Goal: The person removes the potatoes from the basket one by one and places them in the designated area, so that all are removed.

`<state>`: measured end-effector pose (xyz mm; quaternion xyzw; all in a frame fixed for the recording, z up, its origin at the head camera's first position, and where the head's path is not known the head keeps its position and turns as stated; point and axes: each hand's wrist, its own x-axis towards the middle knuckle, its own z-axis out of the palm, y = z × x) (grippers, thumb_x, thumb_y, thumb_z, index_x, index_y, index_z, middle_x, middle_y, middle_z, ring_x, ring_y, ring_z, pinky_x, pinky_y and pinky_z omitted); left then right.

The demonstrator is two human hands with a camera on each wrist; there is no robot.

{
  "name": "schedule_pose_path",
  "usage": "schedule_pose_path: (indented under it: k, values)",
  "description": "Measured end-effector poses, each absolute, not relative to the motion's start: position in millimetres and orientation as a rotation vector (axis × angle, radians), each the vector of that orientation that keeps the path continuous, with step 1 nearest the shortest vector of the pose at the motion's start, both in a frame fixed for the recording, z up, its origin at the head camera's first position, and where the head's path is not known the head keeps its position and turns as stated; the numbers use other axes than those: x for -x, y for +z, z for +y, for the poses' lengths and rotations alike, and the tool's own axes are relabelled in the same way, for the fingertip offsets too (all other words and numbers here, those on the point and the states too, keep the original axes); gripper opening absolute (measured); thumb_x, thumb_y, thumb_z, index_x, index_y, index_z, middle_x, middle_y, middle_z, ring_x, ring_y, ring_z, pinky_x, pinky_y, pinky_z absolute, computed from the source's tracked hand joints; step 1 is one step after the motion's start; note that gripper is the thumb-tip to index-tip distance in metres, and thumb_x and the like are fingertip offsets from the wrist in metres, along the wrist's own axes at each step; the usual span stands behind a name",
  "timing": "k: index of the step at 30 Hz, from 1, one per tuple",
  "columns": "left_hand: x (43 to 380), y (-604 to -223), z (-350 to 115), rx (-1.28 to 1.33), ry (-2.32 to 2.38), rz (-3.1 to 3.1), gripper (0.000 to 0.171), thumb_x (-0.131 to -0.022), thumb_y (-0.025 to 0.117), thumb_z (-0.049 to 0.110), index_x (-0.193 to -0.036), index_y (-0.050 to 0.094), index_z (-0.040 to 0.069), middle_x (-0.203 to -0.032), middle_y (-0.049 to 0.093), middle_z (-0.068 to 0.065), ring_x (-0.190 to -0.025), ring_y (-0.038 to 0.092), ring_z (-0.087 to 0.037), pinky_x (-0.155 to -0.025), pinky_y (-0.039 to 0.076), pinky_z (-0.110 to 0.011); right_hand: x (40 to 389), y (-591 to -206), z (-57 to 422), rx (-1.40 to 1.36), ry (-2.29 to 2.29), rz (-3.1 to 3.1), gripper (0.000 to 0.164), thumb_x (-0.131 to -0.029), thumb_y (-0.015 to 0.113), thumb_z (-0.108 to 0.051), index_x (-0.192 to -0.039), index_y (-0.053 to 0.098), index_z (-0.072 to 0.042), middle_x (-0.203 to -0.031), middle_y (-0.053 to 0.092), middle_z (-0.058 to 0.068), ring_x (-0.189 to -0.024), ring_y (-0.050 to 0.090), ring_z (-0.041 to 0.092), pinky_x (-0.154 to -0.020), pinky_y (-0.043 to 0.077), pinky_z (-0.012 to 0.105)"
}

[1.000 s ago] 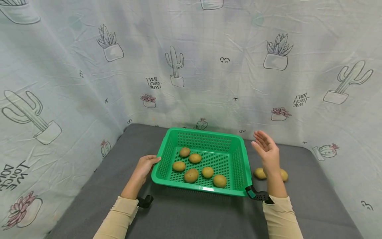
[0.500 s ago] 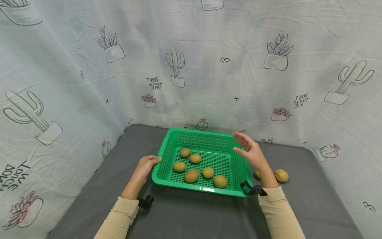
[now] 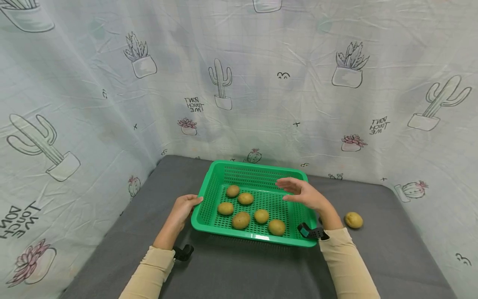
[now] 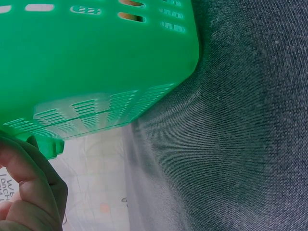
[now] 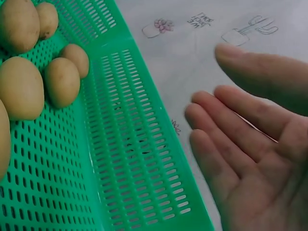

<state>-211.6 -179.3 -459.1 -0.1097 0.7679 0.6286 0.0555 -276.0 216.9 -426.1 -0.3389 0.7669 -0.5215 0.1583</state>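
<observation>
A green plastic basket (image 3: 257, 237) stands on the grey cloth, with several potatoes (image 3: 240, 220) spread over its slotted floor. My left hand (image 3: 184, 207) grips the basket's left rim, thumb on top and fingers curled under it. In the left wrist view those fingers (image 4: 33, 185) show beside the basket's outer wall (image 4: 96, 72). Over the right part of the basket hovers my right hand (image 3: 304, 194), fingers extended, thumb apart and nothing held. The right wrist view shows its bare palm (image 5: 260, 187) beside the basket's wall (image 5: 139, 144).
To the right of the basket, a loose potato (image 3: 353, 220) lies on the grey cloth (image 3: 388, 245). Another beside it is almost fully hidden behind my right wrist. A pale curtain (image 3: 261, 91) with cactus drawings hangs close behind the basket.
My right hand has moved left and down, from beside the basket's right edge to over its right part. The left hand, basket and potatoes have stayed in place.
</observation>
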Motion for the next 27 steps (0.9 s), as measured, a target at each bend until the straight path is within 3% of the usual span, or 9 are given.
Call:
schedule_pose_path:
  k: [4, 7, 18, 23, 27]
  values:
    - [208.3, -448.6, -175.8, 0.335, 1.901, 2.323, 0.035, -0.096, 0.056, 0.021, -0.116, 0.059, -0.008, -0.067, 0.054, 0.0, -0.056, 0.045, -0.01, -0.059, 0.041, -0.029, 279.5, -426.4, 216.2, 0.965, -1.385, 2.115, 0.057, -0.091, 0.062, -0.006, -0.141, 0.036, 0.005, -0.143, 0.038, 0.028, -0.132, 0.035, 0.046, -0.107, 0.032, 0.053]
    - [209.3, -449.2, -175.6, 0.339, 1.894, 2.323, 0.035, -0.097, 0.056, 0.021, -0.116, 0.059, -0.008, -0.067, 0.055, -0.001, -0.056, 0.045, -0.01, -0.059, 0.042, -0.029, 283.2, -427.5, 215.7, 0.97, -1.309, 2.057, 0.057, -0.091, 0.062, -0.007, -0.141, 0.036, 0.004, -0.143, 0.038, 0.028, -0.133, 0.034, 0.045, -0.106, 0.027, 0.06]
    - [213.3, -460.4, -177.0, 0.326, 1.924, 2.313, 0.038, -0.096, 0.058, 0.024, -0.117, 0.059, -0.007, -0.068, 0.056, 0.001, -0.056, 0.047, -0.01, -0.058, 0.043, -0.029, 290.4, -425.1, 211.7, 0.97, -1.023, 1.972, 0.06, -0.09, 0.066, -0.017, -0.139, 0.04, 0.005, -0.142, 0.041, 0.026, -0.133, 0.037, 0.043, -0.107, 0.031, 0.055]
    - [213.0, -461.7, -177.4, 0.315, 1.921, 2.312, 0.036, -0.095, 0.058, 0.023, -0.115, 0.061, -0.007, -0.068, 0.058, 0.001, -0.057, 0.05, -0.01, -0.059, 0.045, -0.029, 291.7, -426.8, 207.4, 0.915, -0.926, 1.95, 0.056, -0.09, 0.065, -0.013, -0.138, 0.042, 0.005, -0.141, 0.044, 0.024, -0.131, 0.04, 0.042, -0.105, 0.035, 0.055]
    - [213.5, -461.8, -180.1, 0.334, 1.914, 2.322, 0.035, -0.095, 0.058, 0.023, -0.114, 0.061, -0.006, -0.068, 0.058, 0.002, -0.057, 0.051, -0.01, -0.059, 0.046, -0.029, 293.2, -427.5, 201.7, 0.873, -0.822, 1.975, 0.051, -0.09, 0.063, -0.006, -0.137, 0.045, 0.003, -0.139, 0.047, 0.02, -0.13, 0.043, 0.038, -0.103, 0.04, 0.046]
